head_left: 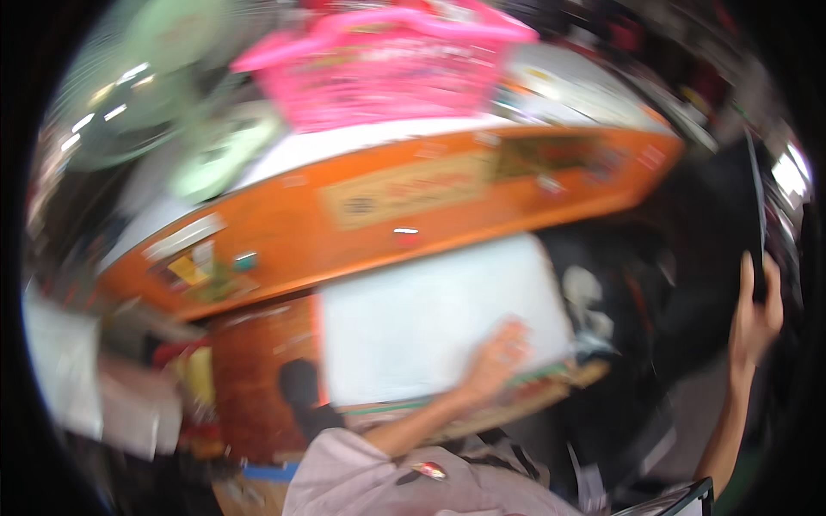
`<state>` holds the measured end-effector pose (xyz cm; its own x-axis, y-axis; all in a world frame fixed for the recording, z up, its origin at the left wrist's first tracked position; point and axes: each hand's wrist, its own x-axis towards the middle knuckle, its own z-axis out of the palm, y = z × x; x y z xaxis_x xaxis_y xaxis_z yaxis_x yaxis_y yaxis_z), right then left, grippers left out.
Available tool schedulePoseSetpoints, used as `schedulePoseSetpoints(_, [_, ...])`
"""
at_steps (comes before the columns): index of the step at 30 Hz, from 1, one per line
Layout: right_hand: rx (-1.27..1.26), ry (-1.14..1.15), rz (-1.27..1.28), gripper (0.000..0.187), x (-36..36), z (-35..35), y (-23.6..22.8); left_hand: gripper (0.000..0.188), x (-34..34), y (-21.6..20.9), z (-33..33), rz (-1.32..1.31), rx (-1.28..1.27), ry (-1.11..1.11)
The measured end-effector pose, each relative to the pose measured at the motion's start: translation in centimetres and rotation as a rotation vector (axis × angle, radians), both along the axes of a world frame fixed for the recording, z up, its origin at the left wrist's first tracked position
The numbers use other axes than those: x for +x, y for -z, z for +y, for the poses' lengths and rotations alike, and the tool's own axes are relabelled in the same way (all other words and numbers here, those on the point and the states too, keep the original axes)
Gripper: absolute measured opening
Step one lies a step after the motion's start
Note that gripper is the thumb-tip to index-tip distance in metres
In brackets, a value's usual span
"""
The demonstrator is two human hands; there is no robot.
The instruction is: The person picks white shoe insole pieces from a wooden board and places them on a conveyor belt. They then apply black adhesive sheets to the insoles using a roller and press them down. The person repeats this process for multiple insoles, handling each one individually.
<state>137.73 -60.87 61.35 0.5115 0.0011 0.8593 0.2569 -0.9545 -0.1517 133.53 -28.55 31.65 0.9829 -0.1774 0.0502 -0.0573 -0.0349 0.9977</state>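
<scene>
My left hand [497,354] is over the near right part of a white board [422,318]; motion smears its fingers, and I cannot tell whether it touches the surface. Out at the far right, my right hand [757,314] is raised, its thumb and fingers closed on the lower end of a black flat piece [718,206] with a thin pale edge. Its material is too blurred to make out. Just right of the board lies a white crumpled item [587,297] on dark material.
Behind the board runs an orange wooden shelf front [292,224] bearing a pink plastic basket [379,82] and a pale green fan [206,163]. A dark rounded object [299,383] stands at the board's left edge. White boxes or bags [129,404] are at far left.
</scene>
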Motion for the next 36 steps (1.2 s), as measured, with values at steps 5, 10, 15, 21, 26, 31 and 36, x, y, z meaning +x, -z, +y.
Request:
schedulePoseSetpoints(5, [-0.431, -0.527, 0.226, 0.013, -1.3, 17.3, 20.0, 0.084, -1.9, -1.8, -0.5, 0.172, -0.725, 0.049])
schedulePoseSetpoints(10, [-0.021, -0.961, 1.322, 0.071, -7.5, 27.5, 29.2, 0.049, -5.5, 8.7, 8.1, 0.73, -0.236, -0.55])
schedulePoseSetpoints(15, [0.427, -1.729, 0.827, 0.059, -4.5, 37.1, 11.3, 0.043, -7.8, 16.3, 7.7, 0.642, -0.083, -0.758])
schedulePoseSetpoints(21, [0.242, -2.04, 0.84, 0.048, -0.6, 44.0, 3.3, 0.036, -10.1, 11.3, 7.3, 0.537, -0.194, -1.04])
schedulePoseSetpoints(26, [0.411, -1.106, 0.689, 0.031, 4.9, 27.3, 24.5, 0.055, -16.0, 7.3, 3.7, 0.676, 0.066, -0.811])
schedulePoseSetpoints(31, [0.076, 0.044, 0.636, 0.044, 4.6, 0.2, 35.8, 0.042, -15.9, 6.7, 3.6, 0.666, -0.192, -0.827])
schedulePoseSetpoints(36, [0.097, 0.104, 0.815, 0.049, 0.8, -5.9, 37.3, 0.044, -15.1, 4.1, 8.9, 0.551, -0.207, -0.727])
